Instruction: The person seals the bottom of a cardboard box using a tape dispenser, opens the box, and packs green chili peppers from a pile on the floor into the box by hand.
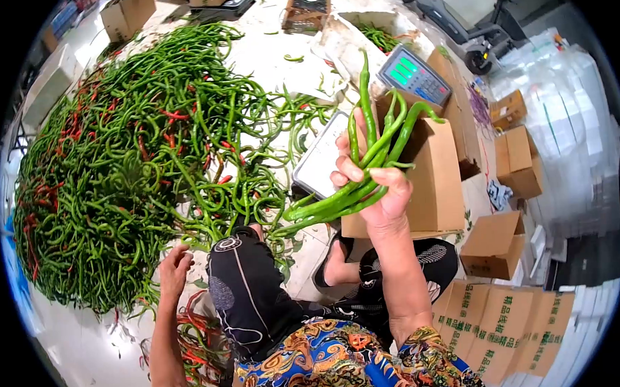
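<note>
My right hand (pixel 375 188) is raised in front of me, closed around a bunch of long green chili peppers (pixel 383 150). Their ends stick out above and to the left of the fist. Behind that hand lies the white plate of a scale (pixel 320 155), and an open cardboard box (pixel 436 179) stands beside it. My left hand (pixel 175 270) is low at the near edge of a big heap of chili peppers (pixel 118 173), mostly green with some red. Its fingers are loosely bent and apart, with no pepper clearly held.
A scale display (pixel 414 74) with lit green digits stands behind the box. Red peppers (pixel 195 341) lie by my left leg. To the right are small cartons (pixel 493 245), flattened printed cardboard (pixel 502 323) and plastic-wrapped stacks (pixel 560 110). A crate (pixel 306 11) sits at the back.
</note>
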`<state>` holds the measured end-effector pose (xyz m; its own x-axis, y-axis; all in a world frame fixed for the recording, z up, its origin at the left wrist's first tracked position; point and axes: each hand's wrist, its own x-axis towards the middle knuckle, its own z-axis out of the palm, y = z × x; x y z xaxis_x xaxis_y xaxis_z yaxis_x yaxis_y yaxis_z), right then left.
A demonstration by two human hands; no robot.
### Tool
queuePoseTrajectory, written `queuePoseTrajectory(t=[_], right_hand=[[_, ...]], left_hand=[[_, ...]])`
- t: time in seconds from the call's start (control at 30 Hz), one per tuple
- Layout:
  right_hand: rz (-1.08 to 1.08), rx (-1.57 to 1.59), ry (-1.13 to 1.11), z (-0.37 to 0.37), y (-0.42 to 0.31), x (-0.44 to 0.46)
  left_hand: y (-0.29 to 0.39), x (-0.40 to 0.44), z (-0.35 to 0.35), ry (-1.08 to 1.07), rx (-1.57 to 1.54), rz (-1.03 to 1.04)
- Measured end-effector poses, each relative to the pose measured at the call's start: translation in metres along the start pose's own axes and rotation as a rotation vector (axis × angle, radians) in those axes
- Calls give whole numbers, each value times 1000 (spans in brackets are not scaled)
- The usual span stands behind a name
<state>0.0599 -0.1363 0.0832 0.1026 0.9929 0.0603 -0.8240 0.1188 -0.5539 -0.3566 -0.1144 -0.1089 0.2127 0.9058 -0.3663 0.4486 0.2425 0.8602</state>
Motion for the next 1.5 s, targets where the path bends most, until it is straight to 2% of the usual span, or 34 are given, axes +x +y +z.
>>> queuePoseTrajectory(t=[0.17, 0.27, 0.3, 0.37, 0.53, 0.57, 0.63, 0.67, 0.7, 0.73, 0.77, 0.8, 0.83, 0.9, 0.93, 0.97, 1.0, 1.03, 1.1, 1.17, 1.3, 1.4, 1.43, 1.5], right_hand=[[-22, 37, -146, -6, -36, -12], [2, 47, -175, -4, -45, -20], [4, 37, -158, -1, -44, -22], [23, -23, -173, -2, -39, -23], [60, -250, -195, 7, -22, -35], [90, -280, -227, 5, -20, -35], [122, -453, -189, 19, -21, -38], [219, -522, -183, 12, -21, -39], [205, -520, -211, 14, -17, -40], [223, -521, -191, 16, -17, -42], [240, -522, -171, 17, -19, -44], [234, -523, -159, 15, -21, -48], [323, -487, 52, 6, -18, -52], [149, -694, 59, 22, -29, -54], [98, -588, -10, 20, -31, -46], [33, -641, 85, 35, -42, -47], [-16, -593, 186, 18, -51, -54], [-19, -474, 131, 1, -66, -56], [-116, -330, 258, 8, -84, -53], [-216, -323, 197, -13, -119, -54], [-256, -654, 476, -33, -157, -45], [-191, -1064, 651, -64, -162, -40], [-110, -1173, 716, -77, -161, -38], [8, -1328, 575, -93, -150, -39]], left_hand=[[19, -7, 15, 25, -20, -59], [19, 9, 19, 39, -91, 15], [28, 20, 17, -45, -120, 42], [85, 27, 25, -79, -280, 66], [259, 15, 52, -297, -305, 318], [284, 12, 58, -359, -248, 365], [310, 10, 82, -472, -328, 523], [323, 6, 91, -608, -412, 459], [335, 2, 98, -743, -497, 390], [344, 2, 101, -841, -422, 378], [346, 1, 103, -865, -448, 261], [342, 5, 105, -838, -490, 282], [338, 11, 107, -811, -531, 302], [326, 26, 106, -633, -537, 365], [324, 30, 101, -613, -618, 291], [321, 33, 95, -585, -702, 215], [315, 40, 92, -569, -744, 182], [309, 46, 89, -565, -806, 147], [290, 59, 91, -530, -902, 142], [274, 69, 88, -540, -956, 144], [250, 81, 85, -548, -1060, 175], [243, 82, 85, -553, -1072, 202], [243, 82, 86, -544, -1070, 198], [244, 80, 90, -543, -1067, 184]])
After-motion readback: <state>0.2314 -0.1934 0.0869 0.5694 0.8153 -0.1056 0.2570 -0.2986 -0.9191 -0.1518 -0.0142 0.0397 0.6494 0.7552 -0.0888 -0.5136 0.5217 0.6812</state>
